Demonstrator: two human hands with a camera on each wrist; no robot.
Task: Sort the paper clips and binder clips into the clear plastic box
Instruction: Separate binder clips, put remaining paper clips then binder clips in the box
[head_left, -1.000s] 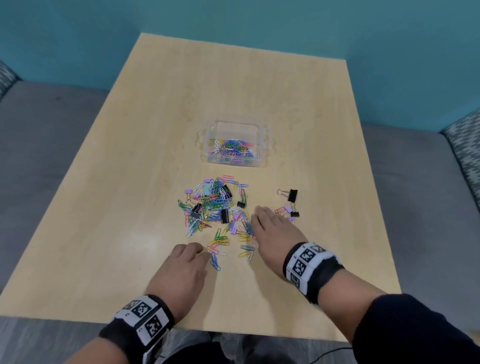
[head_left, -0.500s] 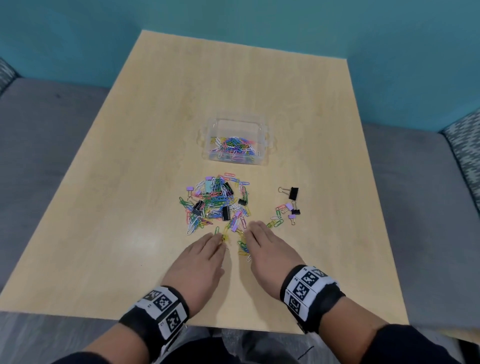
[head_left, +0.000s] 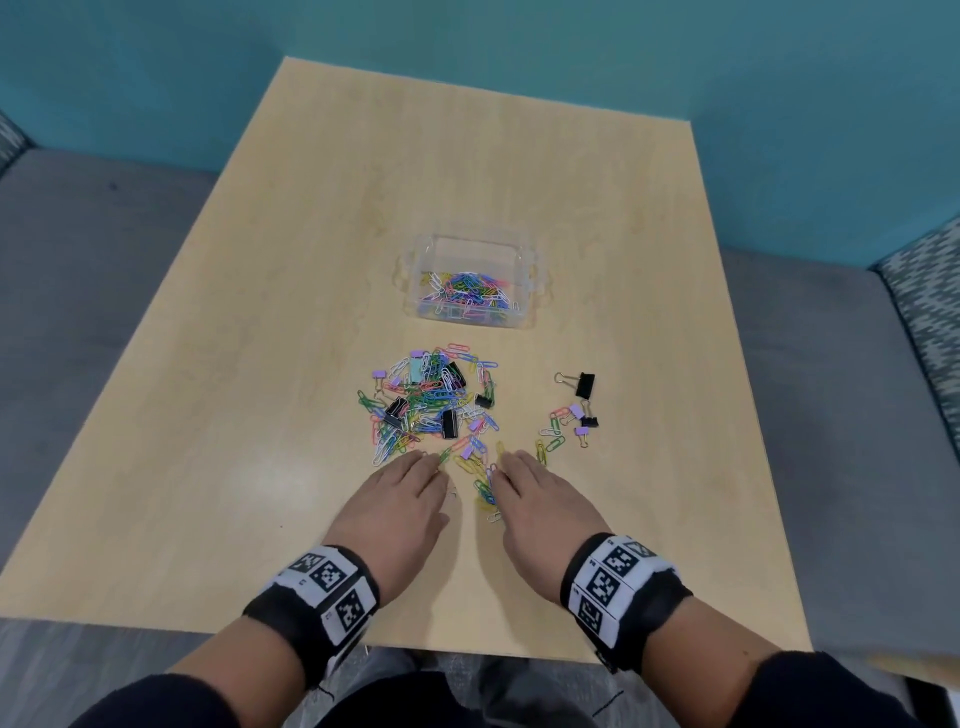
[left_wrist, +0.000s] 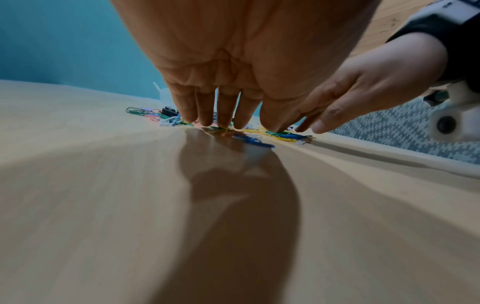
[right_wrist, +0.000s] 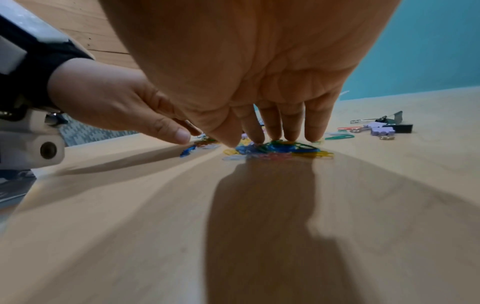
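**Caller:** Where are your hands right now?

**Me:** Both are palm down on the desk (head_left: 270, 291), side by side at the near edge of the clip pile. My left hand (head_left: 397, 506) has its fingers straight, tips pressing on the desk among a few loose paper clips. My right hand (head_left: 540, 506) is the same: fingers stretched out flat, nothing gripped.

**Caller:** What's under the right one?

**Me:** The right wrist view shows my fingertips (right_wrist: 293, 131) sitting on a small heap of blue, green and yellow paper clips (right_wrist: 280, 149). They're pressing on it, not pinching.

**Caller:** And the left?

**Me:** From the left wrist view, my fingers (left_wrist: 226, 109) touch down on green and orange clips, with a blue clip (left_wrist: 253, 142) lying just on the near side of them. My thumbs nearly meet between the two hands.

**Caller:** The main pile?

**Me:** The big jumble of coloured paper clips and binder clips (head_left: 434, 405) lies just beyond my fingertips, with black binder clips, small purple ones and a pale teal one mixed in. Off to the right there's a smaller scatter (head_left: 569, 423): a black binder clip (head_left: 582, 383) on its own, a few purple and black minis, and several paper clips.

**Caller:** And the box?

**Me:** The clear plastic box (head_left: 470, 244) sits farther back, centred on the desk, open on top. Coloured paper clips (head_left: 465, 293) cover its near part; I can't make out any binder clips inside.
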